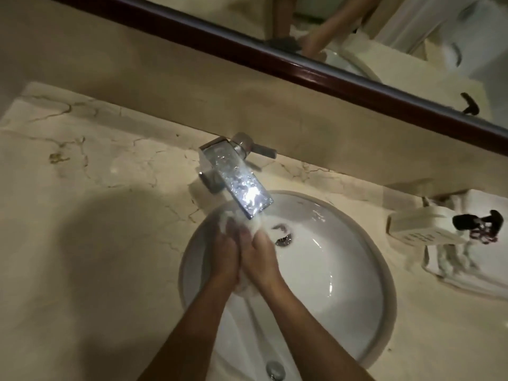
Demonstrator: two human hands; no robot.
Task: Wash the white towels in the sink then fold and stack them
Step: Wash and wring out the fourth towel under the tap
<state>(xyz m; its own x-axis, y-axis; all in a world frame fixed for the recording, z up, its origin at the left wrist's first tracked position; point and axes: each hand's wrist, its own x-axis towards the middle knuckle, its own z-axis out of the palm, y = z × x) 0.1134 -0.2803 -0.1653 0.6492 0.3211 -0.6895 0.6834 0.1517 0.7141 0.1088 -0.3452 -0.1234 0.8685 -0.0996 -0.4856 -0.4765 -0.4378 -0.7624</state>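
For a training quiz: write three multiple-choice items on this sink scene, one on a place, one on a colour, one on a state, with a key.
1. Where is the white towel?
A. on the marble counter
B. between both hands under the faucet spout
C. hung on the mirror frame

2. What colour is the sink basin?
A. white
B. black
C. green

3. What is the state of the faucet?
A. dry and off
B. removed
C. running

Key: 1 B, the left hand and right hand bunch the towel below the spout; 2 A, the bowl is white; 3 C, water glitters on the spout and falls onto the towel.
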